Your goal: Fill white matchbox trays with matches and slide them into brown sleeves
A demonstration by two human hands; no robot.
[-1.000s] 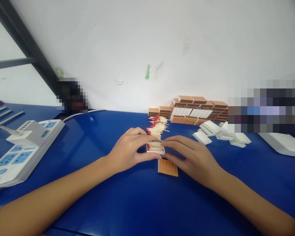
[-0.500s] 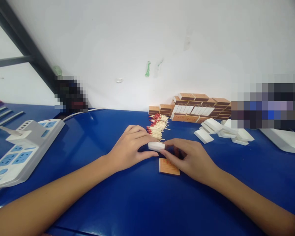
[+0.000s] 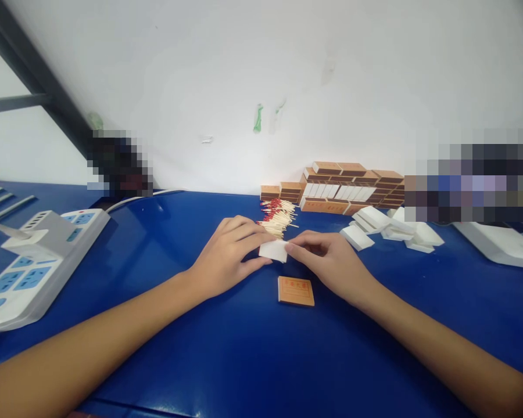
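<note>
Between my two hands is a white matchbox tray, tilted so that one pale face shows towards me. My left hand holds its left end, thumb below and fingers above. At its right end, my right hand pinches it between thumb and fingers. Whether anything lies inside the tray is hidden. Right behind it is a heap of red-headed matches, partly covered by my left fingers. An orange-brown matchbox sleeve lies flat on the blue table, just in front of the tray.
Against the wall stands a stack of matchboxes. Several white matchbox trays lie piled to the right, beside a white device. A power strip with a plugged-in adapter occupies the left side of the blue table.
The white tray has been tipped, so a broader pale face shows now. My right hand has shifted slightly up and away from the orange-brown sleeve, uncovering more of it.
</note>
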